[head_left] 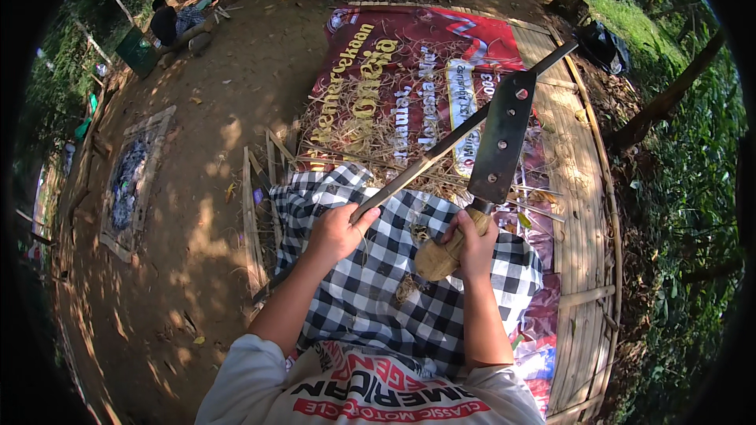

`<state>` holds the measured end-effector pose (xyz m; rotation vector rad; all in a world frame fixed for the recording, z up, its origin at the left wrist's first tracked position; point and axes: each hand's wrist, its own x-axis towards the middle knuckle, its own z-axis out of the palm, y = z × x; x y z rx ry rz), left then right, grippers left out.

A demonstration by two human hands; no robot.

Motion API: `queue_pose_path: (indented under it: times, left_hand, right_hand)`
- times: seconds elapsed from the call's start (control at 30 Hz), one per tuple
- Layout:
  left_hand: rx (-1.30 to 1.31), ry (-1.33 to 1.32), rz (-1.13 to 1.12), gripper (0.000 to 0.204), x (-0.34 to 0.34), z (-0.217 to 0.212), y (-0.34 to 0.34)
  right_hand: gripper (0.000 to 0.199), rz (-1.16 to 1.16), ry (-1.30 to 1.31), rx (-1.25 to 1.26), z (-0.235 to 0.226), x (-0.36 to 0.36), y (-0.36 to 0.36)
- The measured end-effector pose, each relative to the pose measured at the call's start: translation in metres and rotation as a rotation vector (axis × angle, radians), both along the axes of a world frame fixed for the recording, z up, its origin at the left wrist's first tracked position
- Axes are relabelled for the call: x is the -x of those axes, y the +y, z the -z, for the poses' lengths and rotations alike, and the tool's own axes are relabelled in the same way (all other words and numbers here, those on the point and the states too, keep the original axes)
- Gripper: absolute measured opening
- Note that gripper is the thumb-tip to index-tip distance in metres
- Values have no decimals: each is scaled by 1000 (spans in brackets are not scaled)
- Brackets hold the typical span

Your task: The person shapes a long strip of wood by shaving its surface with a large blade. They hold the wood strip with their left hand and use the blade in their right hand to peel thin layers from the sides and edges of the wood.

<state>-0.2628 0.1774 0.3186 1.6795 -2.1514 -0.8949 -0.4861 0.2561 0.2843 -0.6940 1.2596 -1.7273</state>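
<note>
My left hand (337,230) grips a long thin bamboo stick (441,149) that runs up and to the right, past the knife, toward the platform's far edge. My right hand (470,242) is closed on the wooden handle (439,258) of a broad dark cleaver-like knife (502,138), whose blade points upward and lies across the stick. Both hands are over my lap, which is covered by a black-and-white checked cloth (378,275).
I sit on a bamboo platform (579,189) spread with a red printed banner (409,71), strewn with shavings and thin strips (354,142). Bare dirt ground lies left, with a framed patch of ash (130,181). A person sits far back left (167,22). A black bag (602,46) rests at upper right.
</note>
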Motion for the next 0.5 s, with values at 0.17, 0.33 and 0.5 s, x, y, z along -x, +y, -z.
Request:
queue_pose_path:
  times: [0.17,0.33,0.5]
  left_hand:
    - [149,-77,89,42,3,37,14]
    - [143,-47,220,42,2,62,21]
    - [170,41,283,36,-3,64,19]
  right_hand:
    - [23,182,-39,79,14,13,-35]
    - [24,165,-277,41,41,19,-33]
    - [22,129,-436,99,38,18,-30]
